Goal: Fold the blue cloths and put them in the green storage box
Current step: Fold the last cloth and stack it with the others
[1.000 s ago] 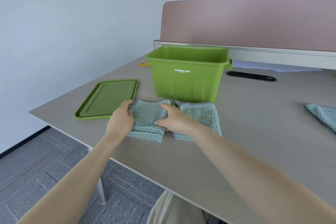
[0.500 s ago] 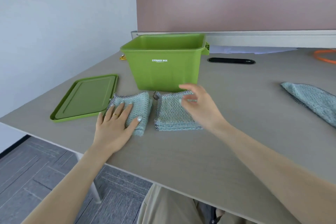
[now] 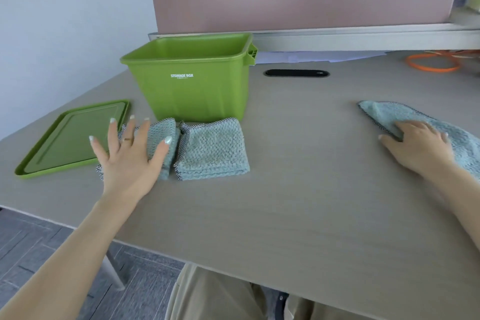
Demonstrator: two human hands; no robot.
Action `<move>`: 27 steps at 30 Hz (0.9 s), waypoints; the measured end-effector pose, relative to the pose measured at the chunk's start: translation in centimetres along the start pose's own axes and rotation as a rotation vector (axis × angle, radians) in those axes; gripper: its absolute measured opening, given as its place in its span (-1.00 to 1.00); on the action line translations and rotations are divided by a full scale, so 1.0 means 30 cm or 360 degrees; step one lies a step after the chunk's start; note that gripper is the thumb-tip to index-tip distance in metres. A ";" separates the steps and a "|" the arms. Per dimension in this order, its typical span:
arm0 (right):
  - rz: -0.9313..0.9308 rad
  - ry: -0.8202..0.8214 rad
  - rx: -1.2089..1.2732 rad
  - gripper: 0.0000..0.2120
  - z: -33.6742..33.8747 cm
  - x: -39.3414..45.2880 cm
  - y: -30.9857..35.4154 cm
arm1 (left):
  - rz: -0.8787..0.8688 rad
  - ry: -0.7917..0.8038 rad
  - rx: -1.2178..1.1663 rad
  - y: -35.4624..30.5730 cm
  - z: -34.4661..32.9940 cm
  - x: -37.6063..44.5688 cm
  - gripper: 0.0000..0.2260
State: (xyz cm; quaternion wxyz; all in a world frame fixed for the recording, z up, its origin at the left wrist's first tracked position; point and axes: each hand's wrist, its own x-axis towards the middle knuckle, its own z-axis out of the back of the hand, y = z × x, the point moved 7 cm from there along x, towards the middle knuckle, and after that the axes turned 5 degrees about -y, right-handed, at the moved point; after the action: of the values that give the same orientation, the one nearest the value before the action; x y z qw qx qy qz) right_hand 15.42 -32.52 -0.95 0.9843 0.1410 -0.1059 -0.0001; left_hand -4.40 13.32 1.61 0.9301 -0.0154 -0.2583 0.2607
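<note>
Left hand (image 3: pixel 130 156) is spread flat, fingers straight, over one folded cloth (image 3: pixel 166 143) at 10 o'clock, likely steadying it. A second folded cloth (image 3: pixel 213 148) lies just beside. Right hand (image 3: pixel 418 145) is laid on the unfolded cloth (image 3: pixel 389 114) at 2 o'clock, fingers curled at its edge, presumably to drag it in. Green storage box (image 3: pixel 192 91) stands open at 12 on the desk (image 3: pixel 298 202).

The left hand (image 3: pixel 130 156) covers much of the left folded cloth (image 3: pixel 166 140), hiding its near-left part. At the right edge of the frame the unfolded cloth (image 3: pixel 405 119) runs out of view, the right hand (image 3: pixel 418 145) hiding its middle. The green storage box (image 3: pixel 192 93) hides its own floor behind its front wall.
</note>
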 end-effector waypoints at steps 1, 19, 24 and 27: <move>-0.0013 0.0037 -0.0047 -0.55 0.001 0.002 -0.017 | -0.0061 -0.0092 -0.0058 -0.060 0.032 -0.002 -0.29; 0.0947 0.0255 0.0808 -0.77 -0.019 -0.132 0.255 | -0.0349 0.0791 -0.0241 -0.879 -0.256 0.035 -0.49; 0.0779 -0.0218 0.0839 -0.73 0.030 -0.064 0.189 | -0.0462 0.0853 -0.0318 -0.924 -0.311 0.077 -0.55; 0.0383 -0.0279 0.0513 -0.63 0.031 0.012 0.068 | -0.0361 0.0951 -0.0475 -0.922 -0.328 0.102 -0.63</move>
State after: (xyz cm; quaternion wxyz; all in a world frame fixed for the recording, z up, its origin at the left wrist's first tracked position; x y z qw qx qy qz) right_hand 15.51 -30.84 0.56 0.9289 0.2825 -0.2059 0.1221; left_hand 15.85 -8.02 -0.96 0.9751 -0.1978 -0.0102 0.0992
